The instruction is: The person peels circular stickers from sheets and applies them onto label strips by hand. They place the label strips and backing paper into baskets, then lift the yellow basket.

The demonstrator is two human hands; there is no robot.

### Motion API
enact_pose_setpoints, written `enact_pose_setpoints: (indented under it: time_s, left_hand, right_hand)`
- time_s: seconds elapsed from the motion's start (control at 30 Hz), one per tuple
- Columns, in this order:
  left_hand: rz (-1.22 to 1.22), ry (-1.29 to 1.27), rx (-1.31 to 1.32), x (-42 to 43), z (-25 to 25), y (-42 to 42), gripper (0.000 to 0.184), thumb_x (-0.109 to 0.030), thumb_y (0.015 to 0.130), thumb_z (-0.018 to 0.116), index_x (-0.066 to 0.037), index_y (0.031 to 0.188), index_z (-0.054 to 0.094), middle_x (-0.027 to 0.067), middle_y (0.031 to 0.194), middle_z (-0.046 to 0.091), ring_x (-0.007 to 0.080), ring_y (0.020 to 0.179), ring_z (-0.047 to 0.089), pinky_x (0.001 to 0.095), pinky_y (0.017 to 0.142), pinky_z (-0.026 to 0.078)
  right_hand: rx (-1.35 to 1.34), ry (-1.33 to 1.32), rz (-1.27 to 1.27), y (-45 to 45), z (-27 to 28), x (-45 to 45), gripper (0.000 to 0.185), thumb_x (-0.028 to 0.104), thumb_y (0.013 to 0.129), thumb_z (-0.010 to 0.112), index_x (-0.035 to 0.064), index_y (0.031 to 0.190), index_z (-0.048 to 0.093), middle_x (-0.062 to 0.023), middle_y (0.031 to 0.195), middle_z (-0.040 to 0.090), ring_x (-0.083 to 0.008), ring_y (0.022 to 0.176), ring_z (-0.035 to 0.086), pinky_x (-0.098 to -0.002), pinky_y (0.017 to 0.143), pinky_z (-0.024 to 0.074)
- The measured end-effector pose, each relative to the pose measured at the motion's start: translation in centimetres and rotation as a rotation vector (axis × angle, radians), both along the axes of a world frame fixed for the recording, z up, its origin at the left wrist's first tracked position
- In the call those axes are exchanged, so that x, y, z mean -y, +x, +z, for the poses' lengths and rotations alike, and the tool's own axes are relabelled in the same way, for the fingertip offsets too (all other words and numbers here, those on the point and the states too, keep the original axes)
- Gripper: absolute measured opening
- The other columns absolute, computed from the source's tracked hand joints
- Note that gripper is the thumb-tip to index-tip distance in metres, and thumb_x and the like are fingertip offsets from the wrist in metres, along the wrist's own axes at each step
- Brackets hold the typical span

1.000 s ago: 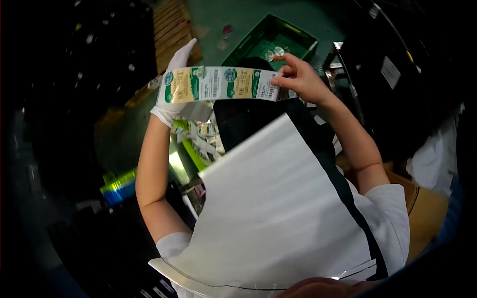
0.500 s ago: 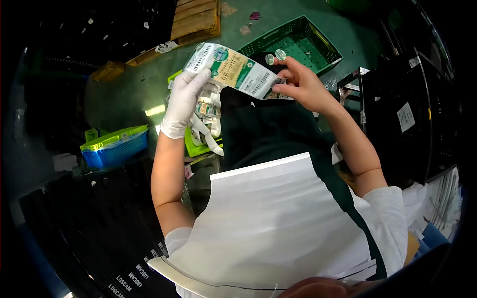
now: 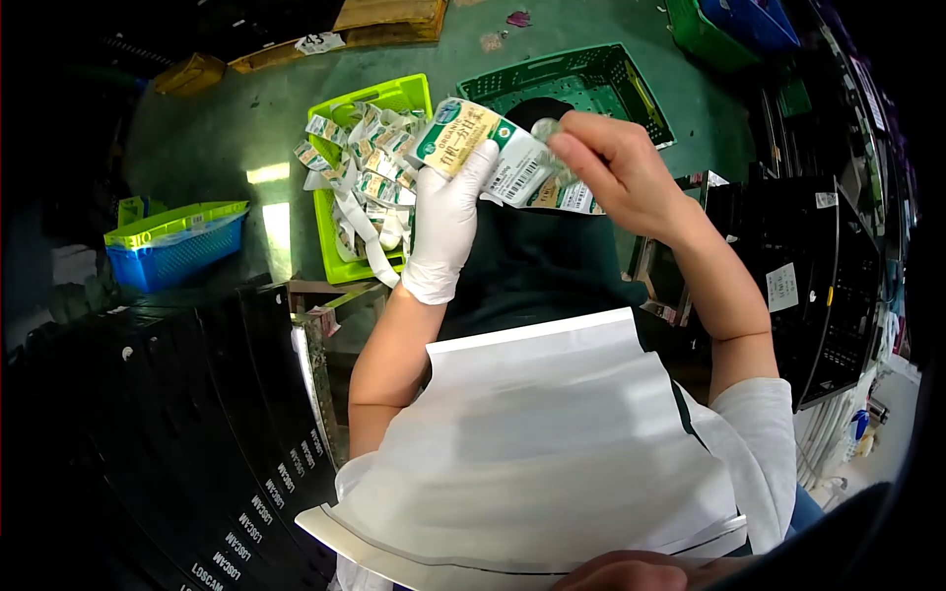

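1. White apron [image 3: 581, 433] fills the foreground!
2. Gloved left hand [image 3: 445, 222] clamps the label strip [image 3: 515, 175], thumb on top, out beyond the apron.
3. Bare right hand [image 3: 631, 182], fingers pinching a blurred round sticker [image 3: 544, 129] by the strip!
4. Lime crate [image 3: 335, 269] brims with labels [image 3: 382, 163]; dark green crate [image 3: 512, 89] sits right.
5. Farthest, a wooden pallet [image 3: 389, 18].

Two grips [image 3: 448, 217] [image 3: 629, 179], one held label strip [image 3: 458, 136].

Floor [image 3: 278, 225]: patched with white glare at left. White apron [image 3: 576, 433]: brightly lit, softly shadowed. Black crates [image 3: 168, 424]: sunk in gloom. Round sticker [image 3: 543, 129]: blurred. View's edges: bowed, vignetted to black.
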State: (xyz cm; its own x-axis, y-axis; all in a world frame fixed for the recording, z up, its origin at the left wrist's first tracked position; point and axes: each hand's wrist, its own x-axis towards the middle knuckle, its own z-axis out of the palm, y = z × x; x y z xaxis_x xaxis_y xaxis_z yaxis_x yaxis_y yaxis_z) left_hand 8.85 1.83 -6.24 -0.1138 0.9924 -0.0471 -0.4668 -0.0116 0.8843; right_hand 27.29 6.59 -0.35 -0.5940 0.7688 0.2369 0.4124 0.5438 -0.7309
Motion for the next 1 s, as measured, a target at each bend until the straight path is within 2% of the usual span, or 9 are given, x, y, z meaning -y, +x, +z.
enact_pose_setpoints:
  time_s: [0.03, 0.37, 0.47, 0.53, 0.6, 0.77, 0.83, 0.93, 1.0]
  left_hand:
    - [-0.031, -0.020, 0.041, -0.1, 0.0, 0.1, 0.023, -0.012, 0.093, 0.059, 0.002, 0.111, 0.060, 0.0060, 0.103, 0.064, 0.0117, 0.091, 0.061, 0.0245, 0.080, 0.049]
    - [-0.054, -0.009, 0.017, -0.3, 0.1, 0.8, 0.021, -0.012, 0.092, 0.061, 0.002, 0.106, 0.064, 0.0069, 0.097, 0.068, 0.0115, 0.084, 0.064, 0.0248, 0.074, 0.050]
    - [-0.061, 0.010, 0.009, -0.1, 0.0, 0.7, 0.021, -0.012, 0.091, 0.061, 0.002, 0.106, 0.064, 0.0070, 0.098, 0.068, 0.0114, 0.085, 0.064, 0.0247, 0.074, 0.050]
    - [-0.024, 0.020, -0.059, 0.0, -0.1, 0.8, 0.020, -0.012, 0.091, 0.060, 0.002, 0.106, 0.064, 0.0063, 0.096, 0.067, 0.0114, 0.084, 0.064, 0.0245, 0.074, 0.050]
    - [-0.011, -0.022, -0.031, -0.2, -0.2, 0.3, 0.020, -0.012, 0.091, 0.060, 0.002, 0.106, 0.064, 0.0058, 0.096, 0.067, 0.0114, 0.084, 0.064, 0.0243, 0.074, 0.050]
    - [-0.121, 0.009, 0.220, -1.0, 1.2, -1.9, 0.033, -0.021, 0.095, 0.055, 0.000, 0.121, 0.054, 0.0092, 0.109, 0.063, 0.0189, 0.097, 0.064, 0.0318, 0.086, 0.051]
    - [-0.197, 0.166, 0.417, -0.7, 2.1, -1.5, 0.044, -0.029, 0.097, 0.050, -0.003, 0.131, 0.045, 0.0099, 0.122, 0.056, 0.0207, 0.113, 0.055, 0.0359, 0.098, 0.044]
    - [-0.259, 0.060, 0.011, -0.1, -0.7, -0.3, 0.043, -0.020, 0.092, 0.059, -0.003, 0.129, 0.047, 0.0072, 0.120, 0.056, 0.0161, 0.110, 0.053, 0.0310, 0.096, 0.042]
    - [-0.223, 0.000, -0.008, 0.1, -1.5, 0.6, 0.039, -0.016, 0.091, 0.062, -0.002, 0.125, 0.050, 0.0062, 0.116, 0.058, 0.0138, 0.105, 0.055, 0.0279, 0.092, 0.043]
  right_hand:
    - [0.031, -0.010, 0.064, -0.4, 0.7, 0.1, 0.027, 0.021, 0.094, 0.052, 0.0003, 0.075, 0.052, -0.0164, 0.066, 0.050, -0.0348, 0.058, 0.048, -0.0400, 0.053, 0.0386]
    - [0.319, 0.067, 0.118, -1.0, 1.1, -1.0, 0.029, 0.023, 0.091, 0.056, 0.0008, 0.073, 0.059, -0.0142, 0.063, 0.058, -0.0339, 0.059, 0.056, -0.0410, 0.053, 0.0430]
    - [0.395, 0.066, 0.033, -1.2, 1.1, -1.0, 0.034, 0.030, 0.088, 0.061, 0.0022, 0.069, 0.060, -0.0131, 0.059, 0.057, -0.0328, 0.057, 0.056, -0.0405, 0.052, 0.0437]
    - [0.476, 0.084, -0.090, -0.6, 1.3, -1.7, 0.051, 0.052, 0.076, 0.069, 0.0037, 0.064, 0.060, -0.0115, 0.053, 0.054, -0.0281, 0.051, 0.055, -0.0370, 0.048, 0.0417]
    - [0.473, 0.033, -0.150, 0.5, 1.0, -3.3, 0.056, 0.057, 0.074, 0.069, 0.0033, 0.063, 0.058, -0.0095, 0.052, 0.053, -0.0252, 0.048, 0.053, -0.0347, 0.047, 0.0398]
    - [0.275, -0.338, 0.312, 0.4, 1.7, -3.7, 0.028, 0.028, 0.092, 0.061, 0.0032, 0.081, 0.052, 0.0022, 0.062, 0.044, -0.0062, 0.058, 0.037, -0.0255, 0.050, 0.0299]
    - [0.111, -0.332, 0.267, -0.9, 1.8, -3.7, 0.027, 0.025, 0.092, 0.061, 0.0025, 0.080, 0.052, 0.0033, 0.062, 0.044, -0.0051, 0.059, 0.037, -0.0241, 0.051, 0.0297]
    - [-0.006, -0.258, 0.158, -2.7, 1.9, -3.8, 0.026, 0.023, 0.093, 0.060, 0.0010, 0.082, 0.053, 0.0050, 0.063, 0.041, -0.0036, 0.059, 0.035, -0.0228, 0.052, 0.0294]
    - [0.005, -0.159, 0.048, -2.7, 2.1, -4.3, 0.025, 0.023, 0.093, 0.059, 0.0007, 0.083, 0.053, 0.0051, 0.063, 0.040, -0.0040, 0.059, 0.034, -0.0233, 0.052, 0.0294]
